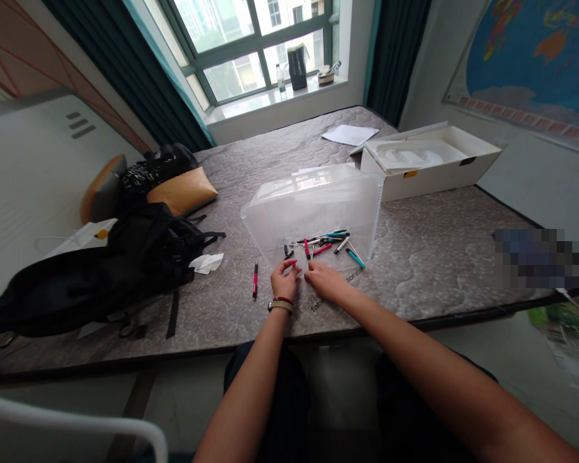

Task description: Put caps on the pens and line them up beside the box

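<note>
My left hand (285, 278), a band and a bracelet at its wrist, pinches a small red pen part (294, 263) between thumb and fingers. Close beside it, my right hand (324, 280) is closed, fingers pressed together; what it holds is too small to make out. Just beyond both hands lies a loose pile of pens and pen parts (324, 247) in red, black, white and teal. The pile rests at the open front of a clear plastic bag (313, 206). A teal pen barrel (356, 258) lies right of the pile. One red and black pen (255, 281) lies apart, left of my left hand.
Left on the mattress (415, 257) are a black backpack (145, 257), a crumpled tissue (206, 263) and a tan pouch (183, 191). A white box (429, 183) stands at the back right, with paper (350, 134) behind. The mattress's front edge runs close below my hands.
</note>
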`<move>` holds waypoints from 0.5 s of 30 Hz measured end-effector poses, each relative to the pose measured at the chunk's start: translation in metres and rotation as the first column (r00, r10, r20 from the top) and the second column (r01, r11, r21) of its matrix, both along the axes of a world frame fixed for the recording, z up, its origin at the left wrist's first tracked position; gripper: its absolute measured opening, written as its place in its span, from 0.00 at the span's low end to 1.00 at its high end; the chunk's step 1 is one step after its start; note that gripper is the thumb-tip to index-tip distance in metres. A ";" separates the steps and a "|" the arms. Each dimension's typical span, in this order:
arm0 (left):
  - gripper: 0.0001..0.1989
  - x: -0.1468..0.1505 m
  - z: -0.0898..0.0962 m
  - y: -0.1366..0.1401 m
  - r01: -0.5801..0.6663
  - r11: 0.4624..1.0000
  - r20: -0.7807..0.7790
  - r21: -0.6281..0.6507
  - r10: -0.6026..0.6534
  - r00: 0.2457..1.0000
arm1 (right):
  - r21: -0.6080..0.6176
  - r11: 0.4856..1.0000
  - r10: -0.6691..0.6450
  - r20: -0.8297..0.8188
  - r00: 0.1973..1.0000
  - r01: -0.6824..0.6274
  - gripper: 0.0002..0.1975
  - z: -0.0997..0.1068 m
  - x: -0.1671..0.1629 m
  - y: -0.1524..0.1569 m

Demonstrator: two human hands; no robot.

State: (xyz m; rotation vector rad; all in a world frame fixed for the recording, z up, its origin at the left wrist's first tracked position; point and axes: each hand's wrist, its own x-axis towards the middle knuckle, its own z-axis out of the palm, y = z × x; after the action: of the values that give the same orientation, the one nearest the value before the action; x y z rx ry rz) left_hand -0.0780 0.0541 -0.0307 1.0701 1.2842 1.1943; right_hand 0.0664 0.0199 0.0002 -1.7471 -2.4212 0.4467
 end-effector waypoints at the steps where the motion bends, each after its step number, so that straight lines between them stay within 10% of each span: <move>1: 0.20 0.000 0.001 0.000 -0.002 1.000 -0.003 -0.005 0.002 1.000 | -0.004 1.000 0.000 -0.009 1.000 0.000 0.12 0.000 0.002 0.001; 8: 0.18 -0.003 0.001 0.003 0.018 1.000 -0.055 -0.007 -0.018 0.998 | 0.083 0.996 0.041 -0.087 0.995 -0.034 0.12 -0.004 0.023 -0.003; 15: 0.16 -0.001 0.000 0.000 0.029 1.000 -0.057 -0.010 -0.029 0.998 | 0.214 0.951 -0.183 -0.190 0.964 0.223 0.14 -0.005 0.065 -0.005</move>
State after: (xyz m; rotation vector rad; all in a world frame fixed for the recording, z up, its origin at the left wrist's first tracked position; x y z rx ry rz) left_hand -0.0793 0.0544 -0.0307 1.1196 1.3122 1.1426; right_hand 0.1317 0.0151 -0.0043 -1.7545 -2.0572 0.2602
